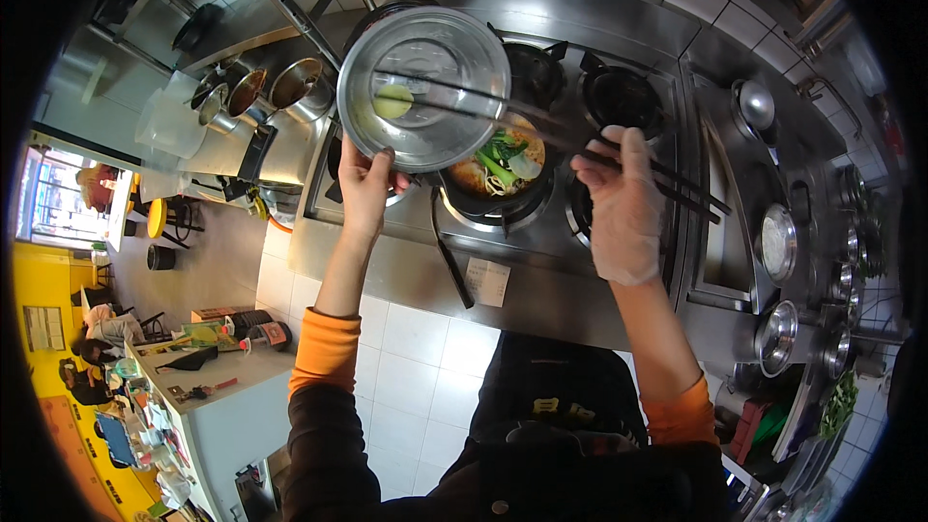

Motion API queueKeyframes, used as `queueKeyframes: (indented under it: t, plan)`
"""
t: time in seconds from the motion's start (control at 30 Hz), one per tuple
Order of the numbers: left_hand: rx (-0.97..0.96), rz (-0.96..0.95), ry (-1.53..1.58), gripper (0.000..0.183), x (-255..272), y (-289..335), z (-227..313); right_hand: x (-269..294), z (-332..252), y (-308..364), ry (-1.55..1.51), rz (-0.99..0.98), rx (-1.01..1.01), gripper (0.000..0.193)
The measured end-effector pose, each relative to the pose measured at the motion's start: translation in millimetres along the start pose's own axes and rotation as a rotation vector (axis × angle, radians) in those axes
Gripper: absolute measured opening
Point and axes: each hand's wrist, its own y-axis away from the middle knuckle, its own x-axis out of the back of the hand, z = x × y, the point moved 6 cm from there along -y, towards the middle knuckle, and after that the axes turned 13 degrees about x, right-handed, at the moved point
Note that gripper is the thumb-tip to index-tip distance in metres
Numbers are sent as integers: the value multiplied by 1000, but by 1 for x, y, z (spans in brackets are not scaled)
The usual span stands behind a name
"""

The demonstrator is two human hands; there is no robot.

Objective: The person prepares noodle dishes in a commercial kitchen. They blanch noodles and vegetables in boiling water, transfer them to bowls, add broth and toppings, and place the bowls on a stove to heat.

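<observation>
My left hand (pixel 366 184), bare, grips the rim of a shiny metal bowl (pixel 452 53) and holds it tilted above the stove. A round pale green slice (pixel 393 101) sits inside the bowl. In a clear plastic glove, my right hand (pixel 623 208) is closed on long dark chopsticks (pixel 551 123), whose tips reach into the bowl beside the slice. Whether they pinch it I cannot tell. Below and right of the bowl, a black pan (pixel 464 201) on a burner contains reddish soup with green leaves (pixel 498 172) and pale strands; the bowl partly covers it.
Empty burners (pixel 621 97) lie behind and beside the pan. Its handle (pixel 451 266) projects over the stove's front edge, near a paper slip (pixel 487 282). Metal pots (pixel 302 87) stand at left. A ladle (pixel 756 106) and metal bowls (pixel 776 338) are at right.
</observation>
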Motion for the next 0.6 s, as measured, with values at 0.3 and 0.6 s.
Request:
queueKeyframes:
  t: [0.3,0.6]
  plan:
    - [-169,-8,-382,67,-2,23,16,85,18,25,130,294,-121,26]
    - [-660,80,-868,64,-25,56,43,105,11,23,92,372,-170,25]
